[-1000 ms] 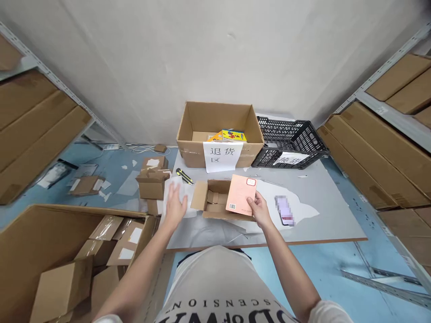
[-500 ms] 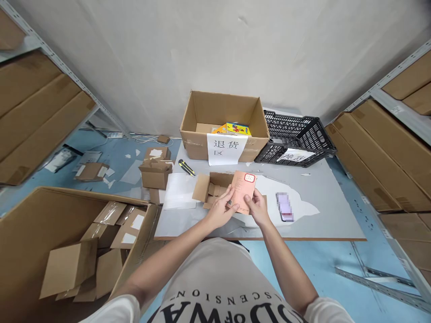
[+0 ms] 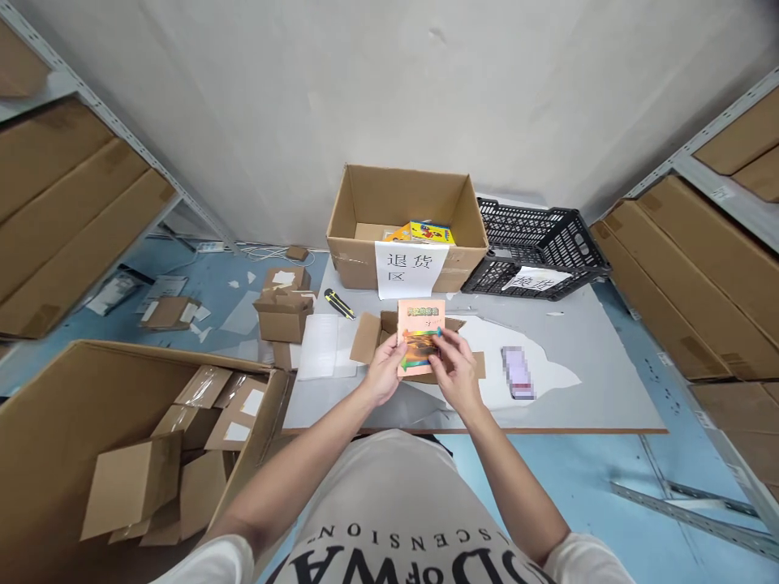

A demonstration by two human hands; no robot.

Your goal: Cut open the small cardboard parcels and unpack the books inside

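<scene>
A small pink book (image 3: 419, 320) with a colourful picture on its cover is held upright above the table, facing me. My left hand (image 3: 385, 371) grips its lower left edge, thumb on the cover. On the right side my right hand (image 3: 456, 365) holds it, with fingers lying over the cover. Behind and below the book stands an opened small cardboard box (image 3: 367, 337), partly covered by it. A phone (image 3: 517, 373) with a blurred screen lies on white paper right of my hands. The yellow and black box cutter (image 3: 339, 303) rests left of the box.
A large labelled carton (image 3: 353, 259) holding colourful boxes stands at the table's back, beside a black plastic crate (image 3: 535, 251). At lower left, a big carton (image 3: 49, 405) contains several small boxes. Shelves with cartons (image 3: 675, 268) flank both sides.
The book has been turned over, from its plain pink side to its pictured cover, and moved slightly left. Both hands have shifted their grip with it.
</scene>
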